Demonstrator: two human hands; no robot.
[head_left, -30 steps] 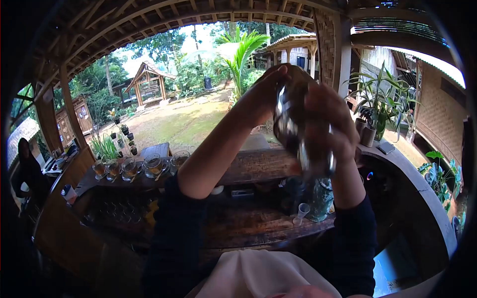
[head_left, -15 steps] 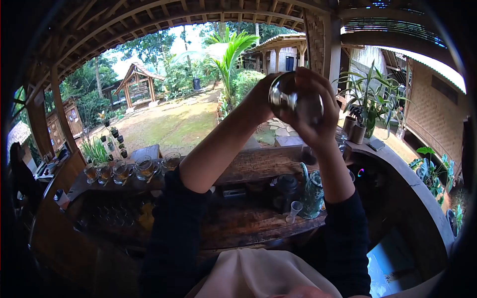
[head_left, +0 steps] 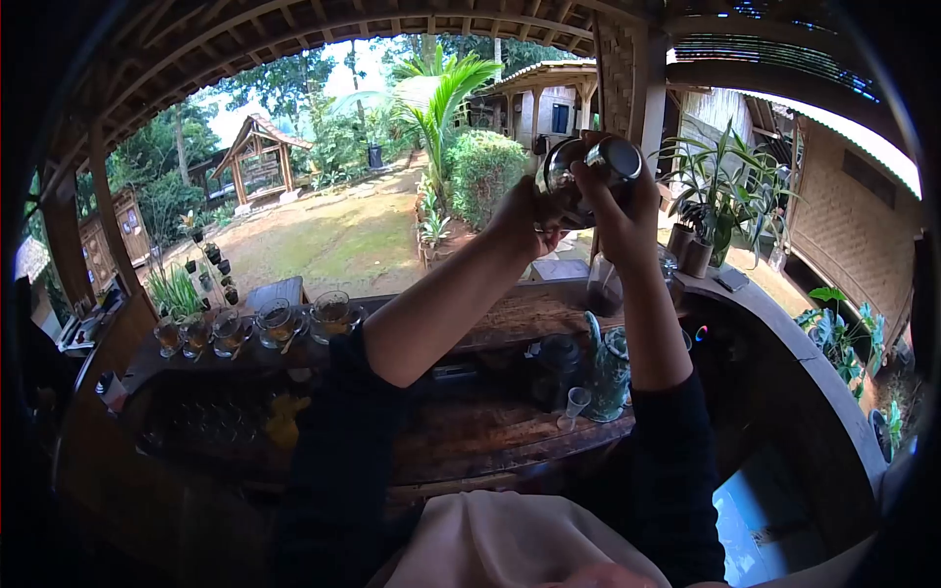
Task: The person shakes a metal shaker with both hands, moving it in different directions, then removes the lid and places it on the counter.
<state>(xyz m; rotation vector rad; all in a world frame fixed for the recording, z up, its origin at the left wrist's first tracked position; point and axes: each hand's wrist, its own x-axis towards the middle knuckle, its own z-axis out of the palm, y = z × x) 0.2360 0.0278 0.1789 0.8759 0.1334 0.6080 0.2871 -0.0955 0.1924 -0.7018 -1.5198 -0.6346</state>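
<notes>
The left hand (head_left: 532, 218) and right hand (head_left: 635, 211) grasp a shiny, silver, rounded metal container (head_left: 563, 179), tilted, in the upper half, right of centre. Lower down, a small clear flared glass (head_left: 575, 404) stands just beside a mottled green jug (head_left: 612, 377). Writing on the wooden signboard (head_left: 263, 172), upper left, is too small to read.

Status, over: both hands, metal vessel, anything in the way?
Left hand, right hand: both on metal vessel. Vessel raised, tilted. Green pitcher and small glass on counter, clear of both hands.
</notes>
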